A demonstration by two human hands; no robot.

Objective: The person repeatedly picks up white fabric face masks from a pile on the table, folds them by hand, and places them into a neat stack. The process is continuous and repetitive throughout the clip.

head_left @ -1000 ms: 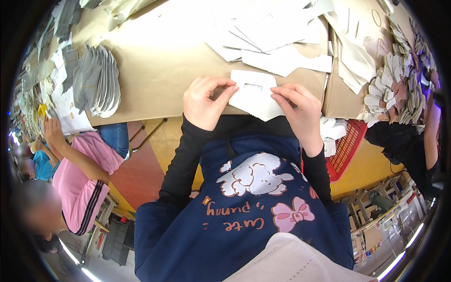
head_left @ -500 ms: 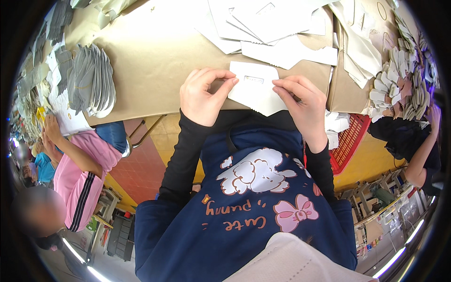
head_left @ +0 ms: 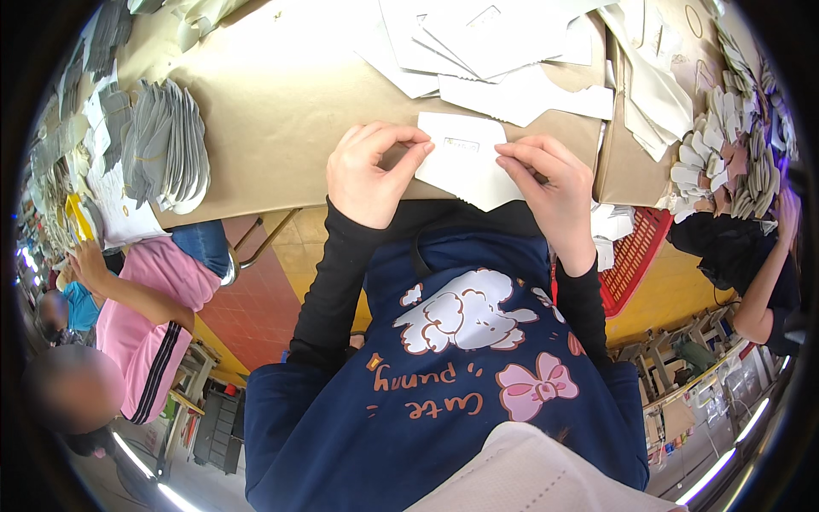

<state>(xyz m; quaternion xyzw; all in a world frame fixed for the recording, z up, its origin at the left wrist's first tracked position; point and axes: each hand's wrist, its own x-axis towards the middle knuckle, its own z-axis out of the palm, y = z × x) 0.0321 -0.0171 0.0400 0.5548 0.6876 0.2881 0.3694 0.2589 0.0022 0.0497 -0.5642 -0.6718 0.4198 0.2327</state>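
Observation:
A small white cut piece (head_left: 465,171) with a marked rectangle near its top is stretched between my two hands at the table's near edge. My left hand (head_left: 373,171) pinches its left side between thumb and forefinger. On the opposite side my right hand (head_left: 553,181) grips the upper right corner in the same way. The piece's lower edge comes to a blunt point and looks finely notched. Just beyond it lies a long white shaped piece (head_left: 525,96) with a notched edge, and behind that a loose pile of white sheets (head_left: 478,38).
The brown-covered table (head_left: 273,128) carries bundled grey pieces (head_left: 166,145) at the left. More white pieces (head_left: 653,77) and stacked small parts (head_left: 717,162) lie right. A red basket (head_left: 636,264) stands below the edge. People work on both sides, one in a pink shirt (head_left: 145,333).
My hands and the white piece have hardly moved. At the left, the person in pink has shifted an arm, and a yellow item shows more plainly by that hand.

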